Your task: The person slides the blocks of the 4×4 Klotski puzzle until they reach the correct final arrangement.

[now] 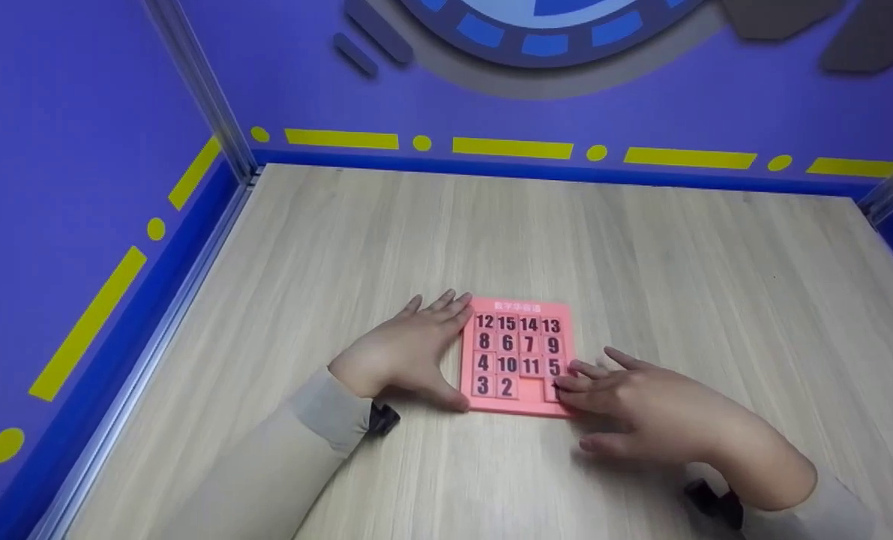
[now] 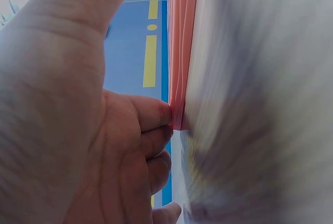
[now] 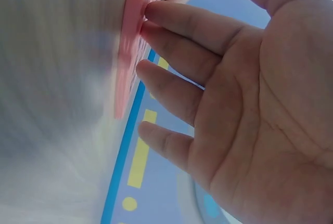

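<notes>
A pink sliding number puzzle (image 1: 517,410) lies flat on the wooden table, its numbered tiles set in rows. The top row reads 12, 15, 14, 13. A gap shows in the bottom row between the 2 tile (image 1: 506,387) and a tile partly covered by fingers. My left hand (image 1: 409,345) spreads along the puzzle's left side, thumb at the near corner and fingertips at the far corner. In the left wrist view, the index fingertip meets the pink frame (image 2: 179,52). Fingertips of my right hand (image 1: 648,409), extended and slightly fanned, touch the lower right tiles; its thumb stays off the puzzle.
The wood-grain table (image 1: 386,225) extends around the puzzle. Purple-blue panels (image 1: 491,105) with yellow dashes and dots stand at the back and left. A metal post (image 1: 206,90) rises at the back left corner.
</notes>
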Demonstrator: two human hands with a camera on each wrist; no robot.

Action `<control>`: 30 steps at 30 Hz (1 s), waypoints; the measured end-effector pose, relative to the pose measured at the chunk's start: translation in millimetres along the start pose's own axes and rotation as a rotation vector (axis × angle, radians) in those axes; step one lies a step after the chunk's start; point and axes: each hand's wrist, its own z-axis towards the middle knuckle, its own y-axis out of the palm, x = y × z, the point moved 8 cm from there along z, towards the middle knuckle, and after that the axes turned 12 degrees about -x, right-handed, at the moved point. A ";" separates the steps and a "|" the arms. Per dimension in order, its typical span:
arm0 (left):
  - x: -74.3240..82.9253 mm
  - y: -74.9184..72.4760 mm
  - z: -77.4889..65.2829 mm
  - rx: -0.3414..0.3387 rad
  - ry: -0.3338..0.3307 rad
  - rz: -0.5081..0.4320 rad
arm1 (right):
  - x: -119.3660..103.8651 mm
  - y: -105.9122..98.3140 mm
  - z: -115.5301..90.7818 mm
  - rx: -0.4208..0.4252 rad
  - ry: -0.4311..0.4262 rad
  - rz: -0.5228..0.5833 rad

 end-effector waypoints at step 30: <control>-1.1 -0.7 -0.5 -0.008 -0.003 0.002 | -21.8 10.0 37.6 -0.044 -0.108 -0.006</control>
